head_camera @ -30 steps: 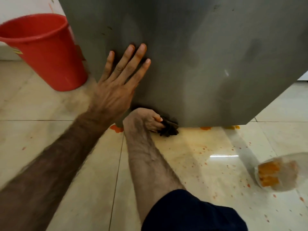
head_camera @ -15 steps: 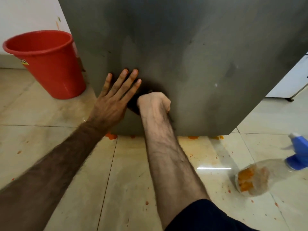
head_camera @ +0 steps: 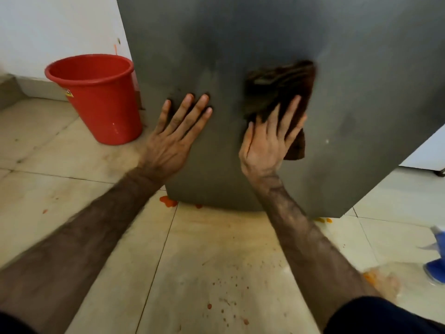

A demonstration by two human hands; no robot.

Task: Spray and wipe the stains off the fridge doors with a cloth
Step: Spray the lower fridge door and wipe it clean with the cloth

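The grey fridge door (head_camera: 361, 68) fills the upper middle and right of the head view, its surface smeared and damp. My left hand (head_camera: 175, 136) lies flat against the lower door with fingers spread. My right hand (head_camera: 269, 143) presses a dark brown cloth (head_camera: 279, 88) flat on the door to the right of it, fingers straight over the cloth. The spray bottle (head_camera: 433, 268), with a blue trigger head and orange smears, lies on the floor at the right edge, partly cut off and blurred.
A red bucket (head_camera: 101, 97) stands on the floor left of the fridge, close to the white wall (head_camera: 60, 25). The beige floor tiles (head_camera: 216, 261) carry orange splatters, with blobs along the door's bottom edge.
My right hand has climbed from the door's bottom edge to mid-door and to the right, and it has opened from a fist round the cloth to a flat palm. My left hand stays on the door.
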